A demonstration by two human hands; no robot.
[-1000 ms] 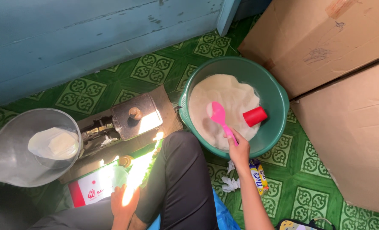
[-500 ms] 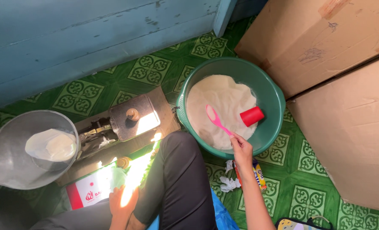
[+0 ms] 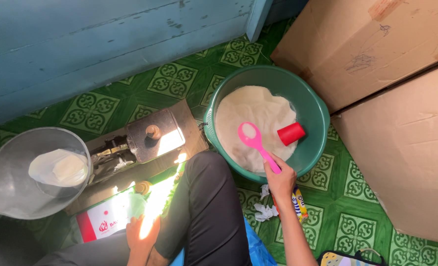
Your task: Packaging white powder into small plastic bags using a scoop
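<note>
Pink plastic spoon (image 3: 255, 142), bowl level to keep its white powder, hovers over green plastic basin (image 3: 317, 111). Right hand (image 3: 280, 178) grips its handle. Left hand (image 3: 141, 232), beside basin, rests loosely open, grasping nothing.

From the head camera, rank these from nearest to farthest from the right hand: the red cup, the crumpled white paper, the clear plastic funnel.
From the right hand:
1. Crumpled white paper, on the floor just below the hand.
2. Red cup, lying in the green basin above the hand.
3. Clear plastic funnel, far across at the left edge.
</note>
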